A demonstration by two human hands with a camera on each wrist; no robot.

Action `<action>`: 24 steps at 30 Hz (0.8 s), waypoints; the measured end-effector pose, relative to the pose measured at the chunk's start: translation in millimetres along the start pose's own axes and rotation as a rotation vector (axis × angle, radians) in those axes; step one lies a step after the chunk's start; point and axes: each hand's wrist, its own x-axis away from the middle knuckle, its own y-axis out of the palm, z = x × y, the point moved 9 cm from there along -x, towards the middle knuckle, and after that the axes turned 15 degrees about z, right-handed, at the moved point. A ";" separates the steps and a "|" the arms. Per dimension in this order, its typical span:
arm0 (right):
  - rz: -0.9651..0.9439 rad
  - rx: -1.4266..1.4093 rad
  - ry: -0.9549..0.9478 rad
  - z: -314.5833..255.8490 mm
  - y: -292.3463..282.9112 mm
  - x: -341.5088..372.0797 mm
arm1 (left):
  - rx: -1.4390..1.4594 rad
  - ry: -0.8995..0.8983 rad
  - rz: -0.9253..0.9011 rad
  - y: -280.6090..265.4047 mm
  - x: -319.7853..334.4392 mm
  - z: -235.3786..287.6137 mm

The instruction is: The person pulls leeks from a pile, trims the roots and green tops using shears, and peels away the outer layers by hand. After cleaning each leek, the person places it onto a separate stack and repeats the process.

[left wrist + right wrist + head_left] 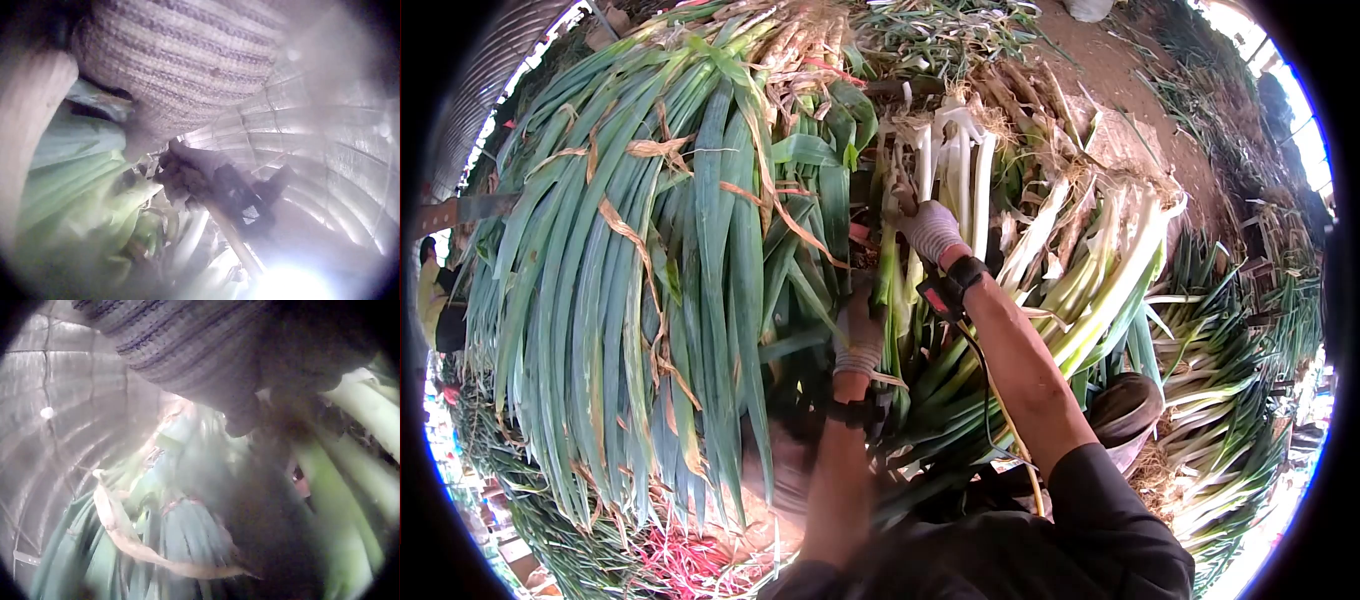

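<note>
Green and blue-green leaves, long and drooping, on the large leek heap, with dry tan strips trailing over them. Just to the right of this heap in the head view, the white leek stalks, roots at the top and leaves running down towards a dark-sleeved person. Farther right of the heap, the pale leek bundle, slanting down to the left, roots uppermost; beyond that, the leek row, lying on the ground.

Beside the heap's right edge, the left hand, in a striped knit glove, low among leaves. Fingers hidden there and blurred in the left wrist view; impossible to tell whether clenched, released or gripping a leek. Higher up and slightly farther right of the heap, the right hand, also in a striped glove, bent at the fingers and close against the leftmost stalks. Impossible to tell whether actually closed round one.

On the wrists, the left black strap and the right black strap. From near the right wrist, the yellow cable, running down to the dark clothing. Below the heap, the red strings, tangled near the pale ground.
</note>
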 end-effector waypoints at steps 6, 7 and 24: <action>-0.035 -0.013 0.010 1.9 1.3 -1.7 | -0.089 0.012 0.045 -7.9 8.2 6.9; -0.034 -0.013 -0.005 1.2 0.0 6.4 | -0.131 -0.010 0.035 -12.6 8.8 16.2; -0.046 -0.172 0.029 88.6 -105.7 170.3 | -0.365 0.063 0.044 -28.3 64.9 61.8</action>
